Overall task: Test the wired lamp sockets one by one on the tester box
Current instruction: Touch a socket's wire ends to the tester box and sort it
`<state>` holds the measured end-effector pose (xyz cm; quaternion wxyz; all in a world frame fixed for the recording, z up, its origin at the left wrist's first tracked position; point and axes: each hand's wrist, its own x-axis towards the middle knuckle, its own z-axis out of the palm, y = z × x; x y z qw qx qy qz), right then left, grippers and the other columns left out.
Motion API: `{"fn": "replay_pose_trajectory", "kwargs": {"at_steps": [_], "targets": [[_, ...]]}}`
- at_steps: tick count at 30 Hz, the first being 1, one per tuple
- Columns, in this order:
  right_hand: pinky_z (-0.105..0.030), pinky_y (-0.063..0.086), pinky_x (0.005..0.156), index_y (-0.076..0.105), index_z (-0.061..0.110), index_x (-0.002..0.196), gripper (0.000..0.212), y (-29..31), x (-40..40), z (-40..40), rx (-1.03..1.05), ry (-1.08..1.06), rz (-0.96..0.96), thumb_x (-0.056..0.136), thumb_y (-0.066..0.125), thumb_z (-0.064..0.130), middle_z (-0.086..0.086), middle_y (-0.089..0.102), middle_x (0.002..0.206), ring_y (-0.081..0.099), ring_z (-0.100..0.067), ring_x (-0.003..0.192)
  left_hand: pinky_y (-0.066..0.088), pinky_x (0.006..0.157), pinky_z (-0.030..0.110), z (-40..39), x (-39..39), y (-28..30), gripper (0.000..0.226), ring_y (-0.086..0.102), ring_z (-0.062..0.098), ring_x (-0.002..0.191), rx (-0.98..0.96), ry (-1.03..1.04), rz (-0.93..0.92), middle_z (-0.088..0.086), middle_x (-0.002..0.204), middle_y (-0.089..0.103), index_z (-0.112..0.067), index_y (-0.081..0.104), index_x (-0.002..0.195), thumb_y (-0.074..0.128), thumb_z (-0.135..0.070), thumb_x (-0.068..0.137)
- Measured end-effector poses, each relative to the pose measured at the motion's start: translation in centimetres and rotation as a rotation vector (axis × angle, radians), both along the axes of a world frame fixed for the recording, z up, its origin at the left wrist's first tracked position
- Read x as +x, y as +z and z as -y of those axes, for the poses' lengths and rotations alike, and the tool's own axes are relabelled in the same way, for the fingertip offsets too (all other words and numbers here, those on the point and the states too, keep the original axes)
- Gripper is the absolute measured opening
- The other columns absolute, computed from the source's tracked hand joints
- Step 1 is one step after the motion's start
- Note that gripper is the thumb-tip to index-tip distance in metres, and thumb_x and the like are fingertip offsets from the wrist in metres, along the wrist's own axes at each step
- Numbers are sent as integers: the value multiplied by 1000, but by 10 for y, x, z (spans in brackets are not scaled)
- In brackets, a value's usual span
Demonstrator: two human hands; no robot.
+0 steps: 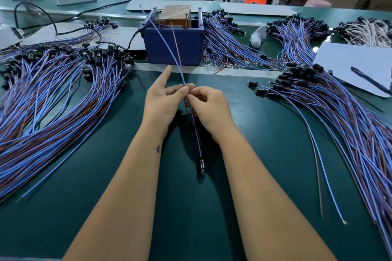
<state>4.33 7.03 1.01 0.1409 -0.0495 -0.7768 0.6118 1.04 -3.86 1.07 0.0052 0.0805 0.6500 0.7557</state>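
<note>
Sprawling across green bench (265,133): five heaps of wired sockets, two left, three right. One blue tester box (172,45) straight ahead, past hands. Left hand (164,99) and right hand (209,105) both pinch one wire pair (169,48); long axis runs away from body, two free ends reaching toward box. One black socket (202,166) dangles below grip, near body.

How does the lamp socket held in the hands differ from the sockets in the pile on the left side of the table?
The held socket hangs alone below the left hand and right hand, its wire ends reaching toward the tester box. The left pile lies flat on the table, many sockets bundled together, touched by no hand. Both have black sockets with blue and brown wires.
</note>
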Motion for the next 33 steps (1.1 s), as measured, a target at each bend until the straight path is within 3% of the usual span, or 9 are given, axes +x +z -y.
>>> {"fn": "replay_pose_trajectory", "kwargs": {"at_steps": [3,6,13,23,28,33], "targets": [[-23,44,65,72,6,91,11,1,0,1,-1,-26,-24,92,61,5,5,62,70,53,-4,62,51,80,20,-1,0,-1,27,71,8,85,-30,22,-2,-4,90,77,-8,64,119,64,-2,93],[-32,49,71,69,13,87,12,2,0,-1,-48,-76,-25,93,60,7,4,61,70,54,-11,67,50,65,13,0,0,-2,18,65,4,77,-106,103,-29,-12,82,76,-20,67,107,61,-8,95],[-42,55,77,63,23,80,18,1,-2,-7,-125,-194,5,94,58,13,7,60,68,55,-10,65,47,69,18,6,-4,-4,18,56,-1,62,-90,271,-42,-13,78,74,-21,66,111,59,-12,96],[-32,51,67,58,18,84,15,4,-2,-7,-204,-234,37,96,53,12,3,60,70,54,-9,61,44,59,11,7,-7,-5,19,55,-5,59,-94,312,-3,-13,77,74,-19,66,113,59,-13,96],[-29,48,61,58,13,87,11,5,-2,-8,-242,-263,48,96,52,10,3,59,67,50,2,45,45,60,10,7,-6,-4,17,55,-4,57,-103,314,10,-12,78,74,-20,66,110,60,-13,96],[-34,48,65,58,15,84,12,4,-3,-8,-240,-301,53,93,52,11,4,59,66,52,-7,55,49,65,10,7,-6,-4,16,55,-2,58,-110,304,11,-11,77,73,-20,67,108,60,-12,95]]}}
